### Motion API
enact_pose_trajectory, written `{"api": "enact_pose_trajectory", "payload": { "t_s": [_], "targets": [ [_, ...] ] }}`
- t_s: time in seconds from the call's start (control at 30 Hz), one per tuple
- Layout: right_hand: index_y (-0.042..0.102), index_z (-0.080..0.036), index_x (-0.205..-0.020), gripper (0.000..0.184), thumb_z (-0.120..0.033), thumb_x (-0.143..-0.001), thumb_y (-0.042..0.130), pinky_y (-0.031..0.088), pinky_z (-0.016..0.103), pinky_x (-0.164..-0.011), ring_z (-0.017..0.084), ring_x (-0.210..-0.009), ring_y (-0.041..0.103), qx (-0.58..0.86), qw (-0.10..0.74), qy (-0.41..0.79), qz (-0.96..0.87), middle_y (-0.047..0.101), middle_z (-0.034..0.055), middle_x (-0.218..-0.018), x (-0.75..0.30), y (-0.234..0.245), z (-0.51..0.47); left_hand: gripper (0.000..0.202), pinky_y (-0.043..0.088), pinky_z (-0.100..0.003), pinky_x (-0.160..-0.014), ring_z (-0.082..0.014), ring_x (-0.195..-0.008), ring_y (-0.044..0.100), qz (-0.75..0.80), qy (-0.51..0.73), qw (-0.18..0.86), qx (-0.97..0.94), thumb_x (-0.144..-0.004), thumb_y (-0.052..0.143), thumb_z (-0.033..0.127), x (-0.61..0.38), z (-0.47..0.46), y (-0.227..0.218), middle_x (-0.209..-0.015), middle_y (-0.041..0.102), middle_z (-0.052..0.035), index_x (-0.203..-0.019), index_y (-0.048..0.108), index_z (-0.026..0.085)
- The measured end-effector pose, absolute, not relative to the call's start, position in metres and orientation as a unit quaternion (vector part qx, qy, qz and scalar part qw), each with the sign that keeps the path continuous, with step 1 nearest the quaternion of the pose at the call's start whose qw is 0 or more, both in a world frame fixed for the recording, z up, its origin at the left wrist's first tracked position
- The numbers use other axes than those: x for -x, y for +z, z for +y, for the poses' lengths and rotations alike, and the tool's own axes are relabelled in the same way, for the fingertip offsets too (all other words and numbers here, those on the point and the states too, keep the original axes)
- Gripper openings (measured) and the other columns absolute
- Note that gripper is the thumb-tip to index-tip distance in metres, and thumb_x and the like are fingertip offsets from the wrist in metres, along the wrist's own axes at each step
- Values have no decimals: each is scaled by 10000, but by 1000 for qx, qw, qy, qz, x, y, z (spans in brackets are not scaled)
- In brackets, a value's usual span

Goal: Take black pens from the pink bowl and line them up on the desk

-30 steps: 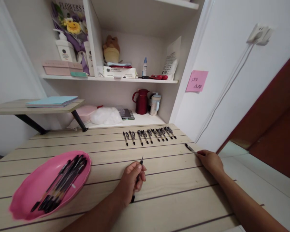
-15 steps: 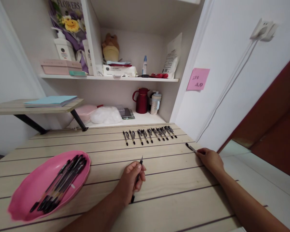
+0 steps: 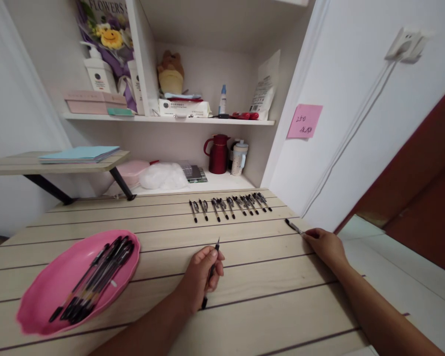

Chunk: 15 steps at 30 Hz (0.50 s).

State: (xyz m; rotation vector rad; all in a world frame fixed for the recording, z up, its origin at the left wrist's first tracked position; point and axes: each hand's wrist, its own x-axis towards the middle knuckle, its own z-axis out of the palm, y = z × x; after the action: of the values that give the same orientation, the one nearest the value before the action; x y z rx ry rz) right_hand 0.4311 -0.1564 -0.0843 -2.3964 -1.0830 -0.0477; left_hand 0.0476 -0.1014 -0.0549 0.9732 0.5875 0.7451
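My left hand (image 3: pixel 203 272) is closed around a pen (image 3: pixel 212 269) at the middle of the table, its bare writing tip pointing away from me and its black end below the palm. At the right edge of the table my right hand (image 3: pixel 325 246) pinches a slim black-and-grey piece (image 3: pixel 292 226); whether it is a whole pen or only a cap I cannot tell. Farther back, several uncapped pens (image 3: pixel 215 210) lie in a row, with small dark caps beside them. On the left a pink dish (image 3: pixel 37 291) holds a bundle of black pens (image 3: pixel 96 282).
Behind the table stands a white shelf unit (image 3: pixel 170 119) with a red jug (image 3: pixel 218 154), a pale cup (image 3: pixel 239 158) and a plastic bag (image 3: pixel 163 176). A raised stand (image 3: pixel 7 163) with blue paper (image 3: pixel 79 154) is at the back left. A white cable (image 3: pixel 350 133) hangs down the right wall.
Both hands keep their grips and have barely moved. The whole view has shifted very slightly; the pens in the row and the dish stay as they were.
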Motion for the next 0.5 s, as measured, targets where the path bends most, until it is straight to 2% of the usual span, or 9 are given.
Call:
{"api": "enact_pose_trajectory", "payload": {
  "t_s": [0.1, 0.2, 0.3, 0.4, 0.5],
  "targets": [
    [659, -163, -813, 295, -377, -683, 504, 412, 300, -639, 241, -754, 615, 885, 270, -12, -380, 688, 93, -795, -427, -76, -161, 251, 130, -161, -334, -10, -313, 281, 269, 352, 780, -442, -757, 535, 405, -48, -102, -53, -555, 516, 37, -760, 512, 156],
    [612, -169, -782, 266, -387, -706, 482, 399, 291, -582, 213, -642, 601, 870, 327, 23, -369, 661, 73, -693, -393, -64, -165, 259, 190, -160, -350, -18, -344, 326, 266, 371, 786, -416, -739, 569, 404, -50, -103, -51, -568, 514, 35, -763, 520, 152],
    [537, -184, -665, 261, -419, -741, 456, 364, 249, -501, 145, -487, 521, 789, 390, 188, -437, 539, -2, -490, -319, -56, -171, 237, 297, -163, -414, -34, -426, 413, 258, 398, 805, -355, -731, 605, 373, -51, -104, -48, -617, 524, 26, -769, 521, 155],
    [497, -181, -631, 333, -487, -758, 461, 303, 217, -440, 96, -427, 430, 654, 352, 408, -530, 498, -30, -485, -234, -54, -181, 209, 379, -173, -524, -45, -526, 478, 243, 416, 832, -276, -721, 640, 325, -50, -106, -44, -672, 538, 17, -775, 521, 161],
    [545, -177, -692, 244, -418, -731, 539, 331, 214, -500, 103, -525, 452, 610, 376, 367, -593, 535, -21, -571, -176, -55, -187, 189, 419, -203, -617, -60, -599, 510, 222, 435, 841, -231, -724, 645, 298, -48, -107, -42, -722, 553, 3, -798, 535, 163]
  ]
}}
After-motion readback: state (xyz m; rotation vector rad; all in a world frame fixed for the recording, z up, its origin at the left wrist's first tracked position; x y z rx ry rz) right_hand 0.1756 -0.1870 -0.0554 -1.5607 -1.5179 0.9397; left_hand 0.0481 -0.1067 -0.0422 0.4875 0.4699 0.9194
